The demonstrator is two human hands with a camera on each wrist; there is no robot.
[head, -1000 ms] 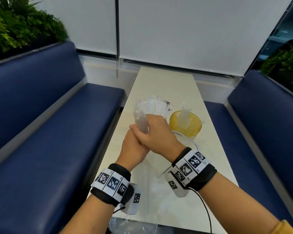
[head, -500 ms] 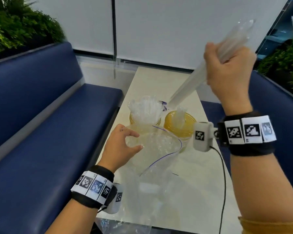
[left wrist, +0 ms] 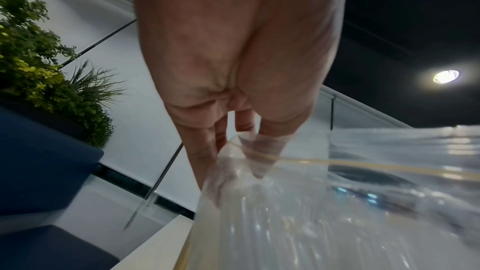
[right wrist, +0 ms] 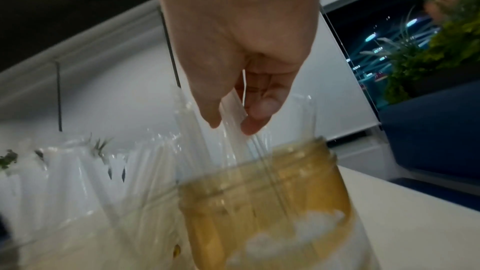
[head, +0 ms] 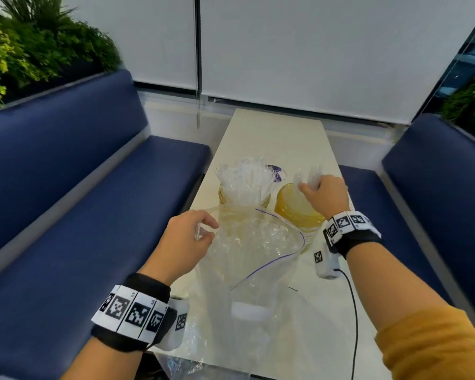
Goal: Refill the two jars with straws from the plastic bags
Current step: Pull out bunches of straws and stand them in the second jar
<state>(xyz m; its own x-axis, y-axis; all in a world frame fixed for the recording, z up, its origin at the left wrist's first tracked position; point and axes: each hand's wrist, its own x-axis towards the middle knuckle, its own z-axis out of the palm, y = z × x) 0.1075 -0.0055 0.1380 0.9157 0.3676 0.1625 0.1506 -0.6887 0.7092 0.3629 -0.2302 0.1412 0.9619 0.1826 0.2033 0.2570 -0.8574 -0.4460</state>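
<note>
Centre frame: two amber jars on the table (head: 291, 138). Left jar (head: 225, 197) stood packed with clear straws (head: 244, 179); right jar (head: 296, 212) held few. Right hand (head: 327, 196), reaching over the right jar's mouth, gripped a small straw bundle (head: 307, 176). Left hand (head: 187, 239), lower centre, pinched the open plastic bag (head: 258, 242) at its rim.

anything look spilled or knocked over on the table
Nothing stands out. Both amber jars stand upright: the left jar is full of straws, and the right hand is lowering a bunch of straws into the right jar. The left hand holds the bag open.
</note>
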